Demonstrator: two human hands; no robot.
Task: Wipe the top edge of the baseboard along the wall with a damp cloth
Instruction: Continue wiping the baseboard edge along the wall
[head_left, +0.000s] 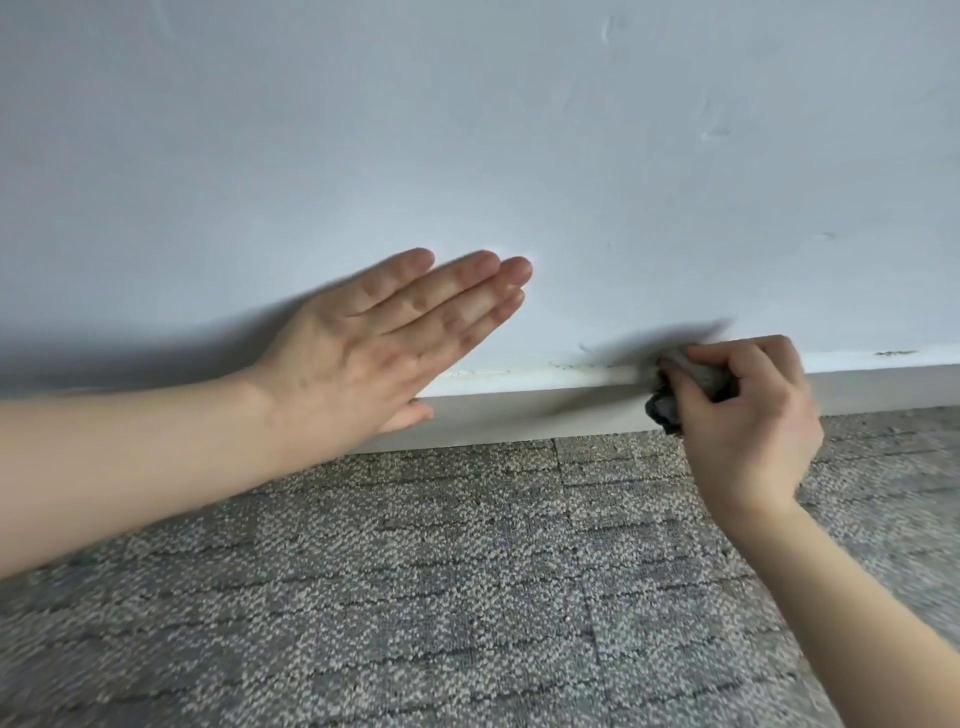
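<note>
- From the lower right, my forearm crosses the grey carpet (415, 597).
- My right hand (748, 415) curls round a bunched dark-and-pale cloth (662, 408), pressing it on the top edge of the white baseboard (519, 415).
- My left hand (374, 343) is flat, fingers straight and side by side, at the wall (467, 130) just above the baseboard; I cannot tell whether the palm touches.
- Dark specks dot the top edge either side of the cloth.

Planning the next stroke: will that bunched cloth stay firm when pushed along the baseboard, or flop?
Likely floppy: the cloth is crumpled in the right hand, a dark fold hanging below it. Probably light: curled fingers alone hold it. It should slide on the smooth-looking baseboard.
</note>
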